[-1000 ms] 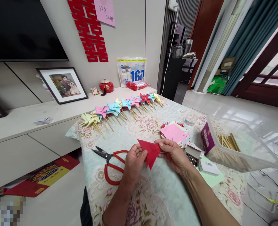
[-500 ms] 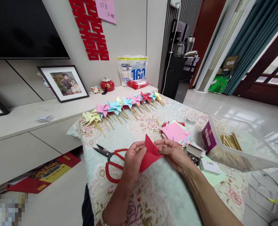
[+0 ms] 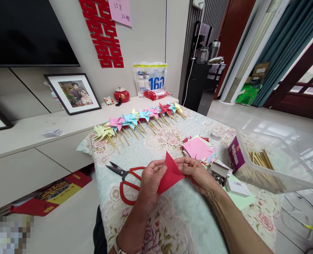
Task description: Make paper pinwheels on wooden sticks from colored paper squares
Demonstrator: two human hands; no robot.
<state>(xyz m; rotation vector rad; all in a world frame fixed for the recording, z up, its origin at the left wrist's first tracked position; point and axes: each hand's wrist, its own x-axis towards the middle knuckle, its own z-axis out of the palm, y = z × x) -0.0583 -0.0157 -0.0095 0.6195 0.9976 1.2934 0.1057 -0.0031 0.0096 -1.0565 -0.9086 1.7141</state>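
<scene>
The red paper (image 3: 169, 174) sits pinched between both hands just above the floral tablecloth (image 3: 188, 218), near the table's front middle, and everything about how it handles hangs on that shared grip. The left hand (image 3: 151, 181) has its fingers curled together and clamped on the paper's left edge, thumb on top near the upper corner; the right hand (image 3: 199, 173) closes on the right edge, fingers pressed to the sheet with the thumb lying along its upper border. The folded piece rises to a point between the two thumbs and its long axis slants from that peak down toward the lower left, under the left palm, so the left hand covers more of it and the right hand holds only the far corner. Neither hand is nearer in any useful sense: both touch it. The red-handled scissors (image 3: 126, 181) lie flat just beside the left hand, blades pointing away to the left, apart from the fingers. A stack of cut coloured squares (image 3: 199, 150) lies just beyond the right hand, a small box of pins (image 3: 218, 174) beside the right wrist, and a row of finished pinwheels (image 3: 137, 121) runs along the far edge, well apart
</scene>
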